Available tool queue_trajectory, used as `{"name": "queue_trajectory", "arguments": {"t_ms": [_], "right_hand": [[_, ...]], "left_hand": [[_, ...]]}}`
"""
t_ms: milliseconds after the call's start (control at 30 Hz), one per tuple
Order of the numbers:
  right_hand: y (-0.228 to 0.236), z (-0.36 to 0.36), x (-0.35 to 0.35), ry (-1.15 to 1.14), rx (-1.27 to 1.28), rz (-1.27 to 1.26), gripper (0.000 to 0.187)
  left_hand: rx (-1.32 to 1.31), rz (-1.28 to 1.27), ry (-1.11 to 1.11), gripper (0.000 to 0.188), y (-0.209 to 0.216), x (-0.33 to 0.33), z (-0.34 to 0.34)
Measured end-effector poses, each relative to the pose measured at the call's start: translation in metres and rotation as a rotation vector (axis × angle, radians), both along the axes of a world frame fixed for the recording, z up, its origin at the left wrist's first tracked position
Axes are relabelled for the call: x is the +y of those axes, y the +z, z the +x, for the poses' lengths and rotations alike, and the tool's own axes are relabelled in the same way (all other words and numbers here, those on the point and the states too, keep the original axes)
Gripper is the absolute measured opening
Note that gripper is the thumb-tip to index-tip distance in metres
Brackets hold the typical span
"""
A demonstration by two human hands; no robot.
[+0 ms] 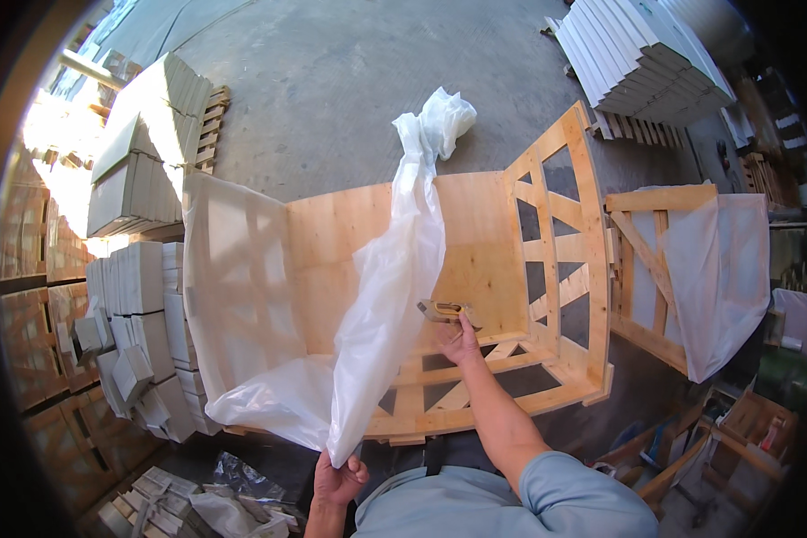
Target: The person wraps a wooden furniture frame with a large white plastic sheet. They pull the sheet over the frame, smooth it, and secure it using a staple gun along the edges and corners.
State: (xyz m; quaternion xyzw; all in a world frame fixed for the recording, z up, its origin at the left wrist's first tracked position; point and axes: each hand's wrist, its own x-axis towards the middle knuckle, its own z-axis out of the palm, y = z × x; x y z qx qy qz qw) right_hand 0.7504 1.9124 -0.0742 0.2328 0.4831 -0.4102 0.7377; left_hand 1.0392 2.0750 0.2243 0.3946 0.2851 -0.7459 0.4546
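At a wooden crate [486, 220], left hand [339, 479] tight on plastic sheeting [384, 287], right hand [460, 344] around a staple gun [441, 310].

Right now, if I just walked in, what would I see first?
The cloudy plastic sheet comes first, lying across the big wooden crate in the middle, its near end in the left hand. Next comes the right hand, holding what looks like a staple gun over the crate. Last, a stack of pale slabs on a pallet, top right.
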Motion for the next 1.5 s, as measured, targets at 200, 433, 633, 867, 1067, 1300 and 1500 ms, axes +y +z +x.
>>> {"name": "queue_trajectory", "arguments": {"t_ms": [200,433,633,867,1067,1300,1500], "right_hand": [[0.006,0.053,0.01,0.032,-0.142,0.002,0.052],[0.017,0.101,-0.015,-0.011,-0.164,-0.253,0.044],[0.026,0.026,-0.037,0.059,0.142,-0.253,0.041],[0.106,-0.165,-0.023,0.27,0.773,-0.133,0.032],[0.206,-0.234,-0.008,0.324,1.042,-0.126,0.04],[0.261,-0.233,0.001,0.638,1.161,-0.339,0.042],[0.275,-0.218,0.021,0.878,1.204,-0.287,0.032]], "left_hand": [[0.011,-0.008,0.017,0.045,0.007,0.005,0.002],[0.042,-0.031,0.035,0.046,0.005,0.011,0.01],[-0.184,-0.031,-0.103,0.051,0.001,-0.012,0.002],[-0.578,0.073,-0.435,0.05,-0.025,-0.011,0.004],[-0.759,0.337,-0.192,0.078,-0.078,-0.001,0.041],[-0.627,0.3,0.369,0.101,-0.114,-0.008,0.095],[-0.609,0.065,0.524,0.052,-0.109,-0.005,0.146]]}}
